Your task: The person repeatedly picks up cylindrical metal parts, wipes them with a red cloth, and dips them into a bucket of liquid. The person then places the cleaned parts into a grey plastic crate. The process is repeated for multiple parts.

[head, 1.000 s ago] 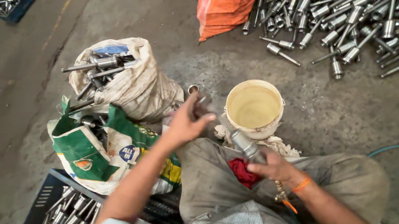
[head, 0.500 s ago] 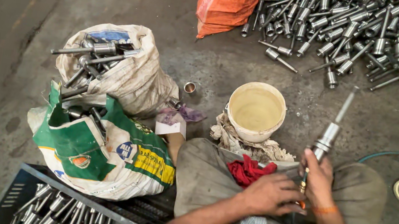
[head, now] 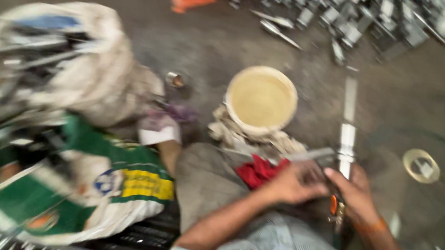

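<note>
Both hands meet over the person's lap: the right hand (head: 356, 191) has its fingers clamped round a long metal rod (head: 345, 140) that stands upright, and the left hand (head: 292, 182) curls its fingers shut on the rod's lower part beside it. A red rag (head: 258, 171) lies on the lap just left of the hands. A cream bucket (head: 261, 99) stands on the floor (head: 210, 52) beyond the knees, with sacks of metal parts (head: 63, 76) to the left.
</note>
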Available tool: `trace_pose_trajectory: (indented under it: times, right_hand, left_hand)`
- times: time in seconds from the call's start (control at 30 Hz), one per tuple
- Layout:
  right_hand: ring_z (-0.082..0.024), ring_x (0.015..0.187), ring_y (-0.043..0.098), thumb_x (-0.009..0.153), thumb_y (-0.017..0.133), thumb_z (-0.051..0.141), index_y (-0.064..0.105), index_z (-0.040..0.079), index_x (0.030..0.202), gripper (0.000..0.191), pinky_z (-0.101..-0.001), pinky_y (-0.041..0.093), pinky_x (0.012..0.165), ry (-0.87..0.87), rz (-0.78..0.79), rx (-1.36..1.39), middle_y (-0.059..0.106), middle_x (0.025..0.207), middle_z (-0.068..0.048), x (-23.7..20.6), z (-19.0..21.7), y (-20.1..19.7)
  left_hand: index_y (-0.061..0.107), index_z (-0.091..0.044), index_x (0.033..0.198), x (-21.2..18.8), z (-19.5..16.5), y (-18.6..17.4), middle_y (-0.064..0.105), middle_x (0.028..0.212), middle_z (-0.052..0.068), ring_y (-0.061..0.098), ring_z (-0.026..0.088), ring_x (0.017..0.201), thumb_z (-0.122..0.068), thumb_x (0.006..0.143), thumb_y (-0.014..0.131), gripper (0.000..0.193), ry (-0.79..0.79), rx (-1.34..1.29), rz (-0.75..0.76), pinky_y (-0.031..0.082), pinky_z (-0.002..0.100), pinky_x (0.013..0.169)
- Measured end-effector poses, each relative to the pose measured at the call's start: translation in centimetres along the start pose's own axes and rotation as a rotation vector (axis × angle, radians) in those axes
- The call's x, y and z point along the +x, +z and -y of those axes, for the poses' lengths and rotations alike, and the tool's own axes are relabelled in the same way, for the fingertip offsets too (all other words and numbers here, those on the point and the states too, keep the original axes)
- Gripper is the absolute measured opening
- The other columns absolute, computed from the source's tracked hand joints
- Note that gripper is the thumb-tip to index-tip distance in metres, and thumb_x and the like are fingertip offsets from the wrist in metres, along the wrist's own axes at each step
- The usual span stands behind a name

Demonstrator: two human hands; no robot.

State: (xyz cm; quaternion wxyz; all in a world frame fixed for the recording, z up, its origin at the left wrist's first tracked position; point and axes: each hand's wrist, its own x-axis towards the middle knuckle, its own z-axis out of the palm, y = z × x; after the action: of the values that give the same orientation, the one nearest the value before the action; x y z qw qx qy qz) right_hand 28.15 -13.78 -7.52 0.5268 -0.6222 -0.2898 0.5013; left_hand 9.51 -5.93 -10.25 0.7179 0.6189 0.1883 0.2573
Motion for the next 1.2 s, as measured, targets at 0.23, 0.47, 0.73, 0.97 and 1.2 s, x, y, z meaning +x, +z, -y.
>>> trace_pose_trajectory:
  times: [0.23, 0.47, 0.73, 0.97, 1.2]
  right_hand:
    - [-0.007, 0.092, 0.057, 0.087, 0.075, 0.018, 0.066, 0.003, 0.112, 0.03, -0.0252, 0.049, 0.076, -0.095, 0.327, -0.206, 0.064, 0.098, 0.004, -2.3, -2.0, -0.2]
    - [-0.037, 0.114, 0.062, 0.094, 0.064, 0.008, 0.063, 0.002, 0.125, 0.032, -0.0424, 0.047, 0.096, -0.618, 0.255, -0.964, 0.067, 0.121, -0.016, -0.7, -3.6, -2.1]
    - [-0.037, 0.131, 0.056, 0.082, 0.081, 0.041, 0.053, 0.005, 0.14, 0.074, -0.0504, 0.049, 0.102, -0.938, 0.397, -1.144, 0.051, 0.148, -0.019, 2.6, -2.2, 1.4]
    - [-0.039, 0.135, 0.052, 0.078, 0.081, 0.044, 0.051, 0.011, 0.146, 0.081, -0.0519, 0.045, 0.105, -0.831, 0.588, -1.152, 0.048, 0.152, -0.018, 5.7, 1.1, 3.1]
    - [-0.039, 0.138, 0.05, 0.079, 0.078, 0.039, 0.051, 0.01, 0.146, 0.078, -0.0535, 0.043, 0.109, -0.762, 0.611, -1.159, 0.047, 0.153, -0.017, 6.3, 1.9, 3.7]
  left_hand:
    - [0.055, -0.001, 0.133, 4.0, 0.6, -1.6, 0.064, 0.125, 0.014, 0.06, 0.024, 0.121, -0.052, 0.1, 0.066, 0.062, 0.158, -0.365, 0.279, 0.046, 0.038, 0.109]
    - [0.058, -0.001, 0.102, 3.8, 2.2, -2.4, 0.07, 0.12, 0.026, 0.062, 0.04, 0.13, -0.043, 0.105, 0.061, 0.042, 0.124, -0.796, 0.232, 0.044, 0.053, 0.118]
    - [0.064, 0.004, 0.117, 4.8, 4.5, -6.2, 0.066, 0.129, 0.028, 0.059, 0.04, 0.134, -0.037, 0.107, 0.057, 0.043, 0.076, -0.909, 0.021, 0.041, 0.055, 0.121]
    - [0.06, 0.01, 0.132, 5.3, 4.8, -9.1, 0.06, 0.143, 0.027, 0.055, 0.038, 0.139, -0.031, 0.099, 0.063, 0.052, 0.058, -0.936, 0.125, 0.04, 0.052, 0.123]
    - [0.059, 0.012, 0.133, 5.8, 4.2, -9.4, 0.059, 0.143, 0.03, 0.055, 0.039, 0.14, -0.034, 0.101, 0.059, 0.056, 0.037, -1.034, 0.126, 0.038, 0.052, 0.126]
